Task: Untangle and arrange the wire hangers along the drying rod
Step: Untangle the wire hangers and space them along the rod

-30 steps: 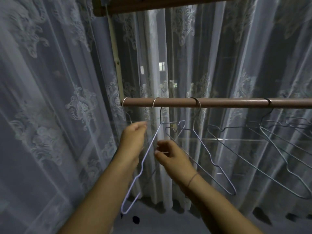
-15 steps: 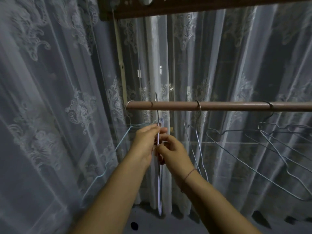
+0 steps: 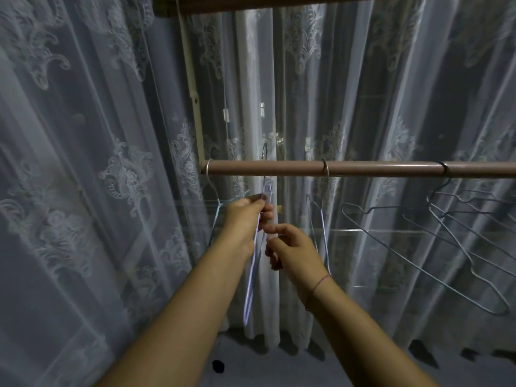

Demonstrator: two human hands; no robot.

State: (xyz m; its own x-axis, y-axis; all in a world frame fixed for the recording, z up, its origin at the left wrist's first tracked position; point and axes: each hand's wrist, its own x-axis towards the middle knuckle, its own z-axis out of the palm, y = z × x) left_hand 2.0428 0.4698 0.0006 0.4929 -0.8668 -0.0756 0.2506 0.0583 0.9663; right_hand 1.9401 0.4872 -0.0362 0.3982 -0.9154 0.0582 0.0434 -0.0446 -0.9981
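A brown drying rod (image 3: 363,172) runs level across the view from the middle to the right edge. My left hand (image 3: 245,219) pinches the neck of a pale wire hanger (image 3: 252,272), which I see edge-on; its hook (image 3: 264,152) pokes up above the rod. My right hand (image 3: 290,248) sits just below and to the right, fingers curled by the same hanger's wire. Another hanger (image 3: 216,199) hangs at the rod's left end, one (image 3: 324,219) hangs further right, and several overlapping hangers (image 3: 460,227) crowd the right side.
White lace curtains (image 3: 83,177) hang close behind and to the left of the rod. A dark wooden beam (image 3: 279,2) crosses overhead. The grey floor (image 3: 279,367) lies below, with a small dark spot (image 3: 218,365) on it.
The held hanger has turned from side-on to edge-on and risen, its hook now above the rod. Both hands have come together at its neck. My view has shifted slightly.
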